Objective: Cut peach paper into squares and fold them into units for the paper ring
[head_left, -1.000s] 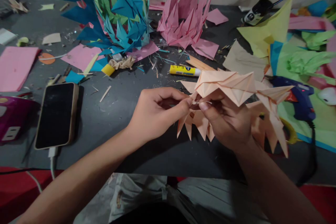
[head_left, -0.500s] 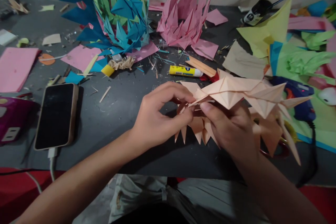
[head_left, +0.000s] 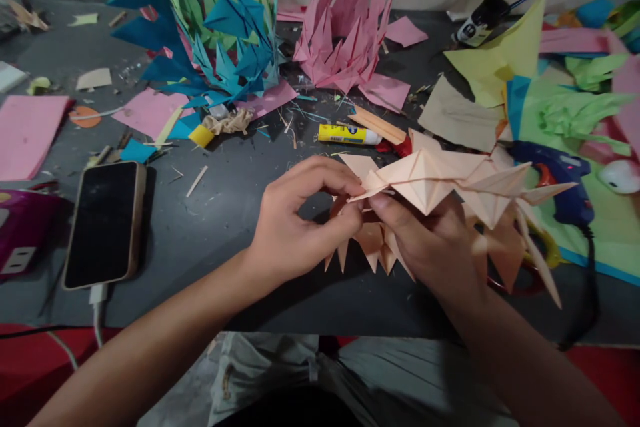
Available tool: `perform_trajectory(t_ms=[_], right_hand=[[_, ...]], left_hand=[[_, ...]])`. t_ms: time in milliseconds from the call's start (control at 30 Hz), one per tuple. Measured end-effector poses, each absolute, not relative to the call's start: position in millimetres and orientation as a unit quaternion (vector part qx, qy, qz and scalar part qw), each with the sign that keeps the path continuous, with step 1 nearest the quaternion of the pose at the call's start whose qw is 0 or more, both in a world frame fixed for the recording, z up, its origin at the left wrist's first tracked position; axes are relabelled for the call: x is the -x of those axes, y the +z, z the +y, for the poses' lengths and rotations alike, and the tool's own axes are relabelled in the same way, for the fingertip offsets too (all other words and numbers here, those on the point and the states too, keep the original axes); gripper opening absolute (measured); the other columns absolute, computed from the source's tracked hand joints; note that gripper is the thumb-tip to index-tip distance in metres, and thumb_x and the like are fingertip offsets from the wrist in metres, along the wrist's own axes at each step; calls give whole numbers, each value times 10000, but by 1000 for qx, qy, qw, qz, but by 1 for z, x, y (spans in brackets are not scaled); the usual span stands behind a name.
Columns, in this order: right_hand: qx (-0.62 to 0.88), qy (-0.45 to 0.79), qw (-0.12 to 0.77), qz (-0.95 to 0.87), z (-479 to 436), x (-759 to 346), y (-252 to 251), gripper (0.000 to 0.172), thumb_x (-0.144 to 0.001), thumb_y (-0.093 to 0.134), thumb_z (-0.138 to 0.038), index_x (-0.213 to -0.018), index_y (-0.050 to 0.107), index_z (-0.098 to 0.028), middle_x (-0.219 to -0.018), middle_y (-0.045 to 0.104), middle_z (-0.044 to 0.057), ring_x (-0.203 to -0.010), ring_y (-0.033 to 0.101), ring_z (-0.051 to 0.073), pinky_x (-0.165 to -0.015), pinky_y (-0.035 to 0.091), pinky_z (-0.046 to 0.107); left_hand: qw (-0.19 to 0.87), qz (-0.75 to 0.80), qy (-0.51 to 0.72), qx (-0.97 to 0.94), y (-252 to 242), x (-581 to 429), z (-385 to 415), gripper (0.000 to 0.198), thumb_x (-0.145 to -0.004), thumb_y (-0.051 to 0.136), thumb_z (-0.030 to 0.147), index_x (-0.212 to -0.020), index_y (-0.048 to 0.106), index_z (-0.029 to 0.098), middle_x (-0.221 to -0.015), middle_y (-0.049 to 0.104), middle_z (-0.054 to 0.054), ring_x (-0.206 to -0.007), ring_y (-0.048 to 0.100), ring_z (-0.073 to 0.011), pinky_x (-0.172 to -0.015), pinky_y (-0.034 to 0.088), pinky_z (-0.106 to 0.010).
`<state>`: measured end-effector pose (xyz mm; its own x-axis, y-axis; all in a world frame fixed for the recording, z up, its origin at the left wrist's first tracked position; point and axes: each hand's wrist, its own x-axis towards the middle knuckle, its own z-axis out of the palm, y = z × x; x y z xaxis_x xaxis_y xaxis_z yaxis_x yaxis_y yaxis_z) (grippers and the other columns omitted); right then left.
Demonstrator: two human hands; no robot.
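A peach folded-paper ring (head_left: 425, 180) with many pointed spikes is held above the desk's front part. My left hand (head_left: 305, 220) pinches its left end between thumb and fingers. Around the near side my right hand (head_left: 430, 240) is closed, its thumb pressing the paper close to the left fingertips. Part of the ring hangs below and behind the right hand, and the right fingers are mostly hidden under the paper. Just beyond the ring lies a yellow glue stick (head_left: 349, 134), beside folded orange-peach paper strips (head_left: 377, 123).
A blue-and-green spiky paper piece (head_left: 235, 20) and a pink one (head_left: 345, 33) stand at the back. On the right are a blue glue gun (head_left: 560, 180), scissors (head_left: 550, 247) and paper sheets. A phone (head_left: 105, 223) with cable lies left; scraps litter the desk (head_left: 210, 233).
The view has shifted slightly. Both hands keep hold of the peach paper ring, and its left end has turned a little between the fingertips.
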<state>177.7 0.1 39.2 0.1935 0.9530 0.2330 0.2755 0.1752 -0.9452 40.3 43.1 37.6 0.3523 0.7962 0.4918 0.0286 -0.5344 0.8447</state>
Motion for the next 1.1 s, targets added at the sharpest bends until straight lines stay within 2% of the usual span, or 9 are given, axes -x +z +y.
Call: perform_trajectory(t_ms=[233, 467, 667, 1100], right_hand=[[509, 309, 573, -563, -2, -176, 38, 143, -744, 612, -135, -732, 650, -272, -707, 686, -43, -690, 666, 131, -666, 561, 223], [513, 368, 578, -517, -3, -175, 37, 176, -732, 606, -101, -783, 659, -261, -798, 703, -26, -755, 667, 143, -709, 568, 243], [505, 399, 576, -503, -4, -175, 34, 147, -757, 584, -135, -796, 646, -262, -751, 687, -27, -707, 660, 136, -634, 565, 247], [511, 404, 554, -519, -4, -175, 36, 76, -769, 568, -182, -740, 602, -243, -711, 660, -32, -689, 642, 122, -663, 538, 245]], left_hand=[[364, 289, 504, -728, 38, -41, 41, 99, -681, 582, 69, -697, 609, 163, -732, 633, -35, -699, 603, -134, -629, 503, -261], [304, 302, 512, -744, 37, -42, 41, 116, -688, 597, 73, -686, 614, 187, -718, 642, -18, -667, 597, -120, -619, 509, -254], [258, 304, 514, -760, 37, -42, 41, 113, -699, 595, 72, -686, 615, 183, -710, 643, -14, -641, 593, -106, -598, 508, -235], [217, 314, 501, -777, 37, -42, 41, 104, -683, 592, 60, -673, 611, 162, -702, 641, -1, -635, 593, -95, -589, 499, -211]])
